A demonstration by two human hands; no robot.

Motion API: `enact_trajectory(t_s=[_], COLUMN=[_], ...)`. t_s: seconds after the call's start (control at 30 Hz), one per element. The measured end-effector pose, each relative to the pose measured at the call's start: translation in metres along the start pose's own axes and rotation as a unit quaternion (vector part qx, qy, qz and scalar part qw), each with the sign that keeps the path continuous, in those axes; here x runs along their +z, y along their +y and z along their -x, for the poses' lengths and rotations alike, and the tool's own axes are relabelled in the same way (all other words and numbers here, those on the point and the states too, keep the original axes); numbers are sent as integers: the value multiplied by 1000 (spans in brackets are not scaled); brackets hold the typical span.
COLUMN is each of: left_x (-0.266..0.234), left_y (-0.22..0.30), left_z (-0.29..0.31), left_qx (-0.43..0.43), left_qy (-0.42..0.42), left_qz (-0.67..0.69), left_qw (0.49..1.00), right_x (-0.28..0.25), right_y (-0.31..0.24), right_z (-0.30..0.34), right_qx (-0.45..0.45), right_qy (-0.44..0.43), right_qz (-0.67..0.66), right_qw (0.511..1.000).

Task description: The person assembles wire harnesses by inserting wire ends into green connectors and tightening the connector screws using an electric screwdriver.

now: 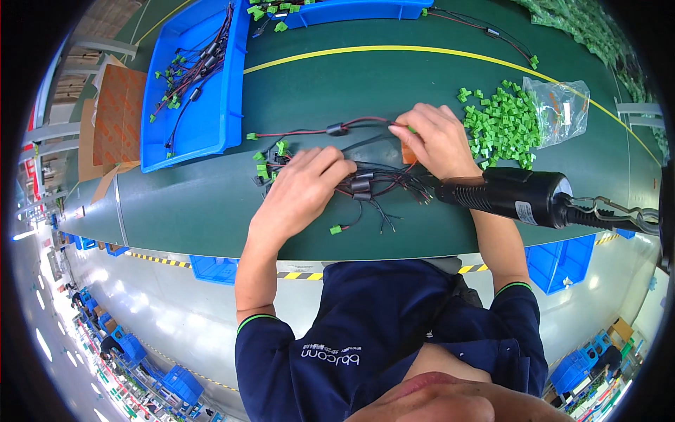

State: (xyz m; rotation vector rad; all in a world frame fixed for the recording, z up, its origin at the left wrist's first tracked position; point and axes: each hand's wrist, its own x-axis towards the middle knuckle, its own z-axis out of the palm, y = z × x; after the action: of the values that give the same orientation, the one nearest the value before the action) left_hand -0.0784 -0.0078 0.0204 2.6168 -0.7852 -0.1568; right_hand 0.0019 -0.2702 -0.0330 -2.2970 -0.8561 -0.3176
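Observation:
My right hand (436, 139) pinches the right end of a red-and-black cable (373, 121), beside a small green connector. This cable stretches left across the mat, with a dark cylinder (336, 129) midway and a green connector (252, 136) at its far end. My left hand (302, 184) lies over a bundle of black cables (383, 176), its fingers curled around part of it; exactly which strands it grips is hidden. Green connectors (263, 171) show left of that hand, and bare wire ends (425, 193) point right. Under my right hand sits an orange piece (408, 153).
A black electric screwdriver (520, 197) hangs near my right wrist. Beyond lie a heap of loose green connectors (503, 126) and a clear plastic bag (562, 112). A blue bin (232, 105) with cables stands left, near a cardboard box (116, 116). Another blue bin (351, 13) stands at the far edge.

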Motion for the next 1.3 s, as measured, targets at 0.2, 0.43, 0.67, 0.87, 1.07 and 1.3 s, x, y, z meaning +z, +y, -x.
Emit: enact_trajectory(t_s=[0.2,0.43,0.67,0.87,1.07,1.3], left_x=[-10,-1,-3,-4,-20,23], left_y=[-7,-31,-54,-47,-18,-3], left_z=[20,-24,-37,-14,-28,-83], left_qx=[-10,-9,-41,-3,8,57], left_qy=[33,149,1,119,38,48], left_qz=[58,7,-78,-295,-5,191], left_qw=[998,989,996,948,999,979], right_x=[-4,-6,-16,-18,-21,-20], right_y=[3,-1,-1,14,16,17], right_z=[-2,-4,0,4,9,15], right_qx=[-57,-104,-162,-169,-170,-148], right_qy=[30,68,99,56,-15,-4], right_qz=[15,18,17,11,37,15], right_qw=[998,992,982,984,985,989])
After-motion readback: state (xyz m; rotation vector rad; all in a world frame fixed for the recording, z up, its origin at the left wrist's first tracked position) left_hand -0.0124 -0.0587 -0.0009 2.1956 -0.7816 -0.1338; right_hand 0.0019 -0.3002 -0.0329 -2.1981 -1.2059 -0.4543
